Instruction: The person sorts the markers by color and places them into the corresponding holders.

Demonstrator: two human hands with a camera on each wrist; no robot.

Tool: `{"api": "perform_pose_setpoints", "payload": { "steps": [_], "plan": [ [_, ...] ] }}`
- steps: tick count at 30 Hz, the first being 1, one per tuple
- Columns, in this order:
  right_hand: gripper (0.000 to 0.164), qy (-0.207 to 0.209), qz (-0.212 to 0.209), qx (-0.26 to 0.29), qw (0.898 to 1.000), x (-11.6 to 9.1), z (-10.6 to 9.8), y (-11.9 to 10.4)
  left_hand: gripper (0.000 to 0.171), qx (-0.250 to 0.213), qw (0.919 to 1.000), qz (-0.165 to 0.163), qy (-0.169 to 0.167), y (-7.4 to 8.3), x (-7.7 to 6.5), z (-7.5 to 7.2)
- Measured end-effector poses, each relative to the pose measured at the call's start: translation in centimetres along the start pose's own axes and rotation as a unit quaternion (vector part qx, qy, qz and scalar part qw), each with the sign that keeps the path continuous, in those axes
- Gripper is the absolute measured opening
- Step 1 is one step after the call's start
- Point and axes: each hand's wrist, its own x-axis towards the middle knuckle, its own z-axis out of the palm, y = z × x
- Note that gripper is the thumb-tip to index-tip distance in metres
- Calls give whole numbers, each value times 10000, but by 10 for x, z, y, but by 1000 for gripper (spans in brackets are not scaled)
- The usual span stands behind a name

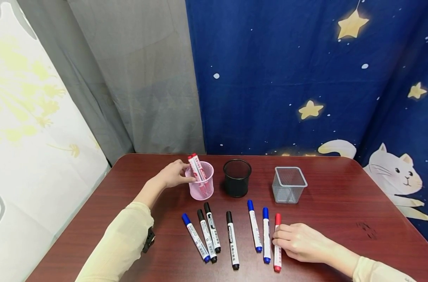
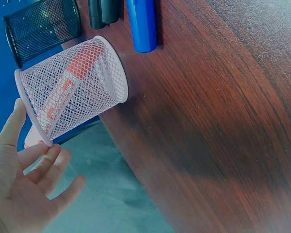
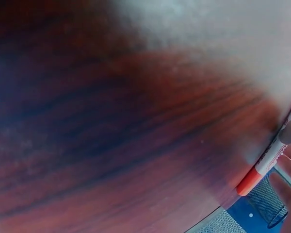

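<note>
At the back of the table my left hand point(image 1: 173, 174) grips the rim of a pink mesh pen cup point(image 1: 207, 192), thumb on one side and fingers on the other. Two red markers point(image 1: 198, 168) lean inside that cup, their red ends sticking out above the rim. In the left wrist view the little finger stretches away from the cup point(image 2: 106, 73). My right hand point(image 1: 302, 242) pinches a red marker point(image 1: 277, 258) that lies at the right end of the row. In the right wrist view the thumb lies against the marker's white barrel point(image 3: 271, 158).
A round black mesh cup point(image 1: 236, 184) and a square silver mesh cup point(image 1: 288, 194) stand right of the pink one. Between the hands lie several blue markers point(image 1: 266, 239) and black markers point(image 1: 232, 243). Curtains point(image 1: 270, 78) hang behind the table's far edge.
</note>
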Motion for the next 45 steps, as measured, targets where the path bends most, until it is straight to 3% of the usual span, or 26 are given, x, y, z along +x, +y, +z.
{"api": "perform_pose_setpoints", "payload": {
  "steps": [4,19,27,38,45],
  "plan": [
    [40,-177,65,-82,9998,0,1,-1,63,6,10000,22,26,0,0,0],
    [42,-103,-316,-325,9989,8,1,2,63,-56,10000,6,9,-1,0,0],
    [44,-351,-163,-270,9989,10,0,0,61,1,10000,40,43,-2,1,1],
    [35,216,-394,-334,9984,6,0,1,63,-58,10000,-14,26,-1,0,1],
    [35,157,-393,-357,9985,7,-6,1,66,-60,9999,-79,-22,-1,-1,0]
  ]
}}
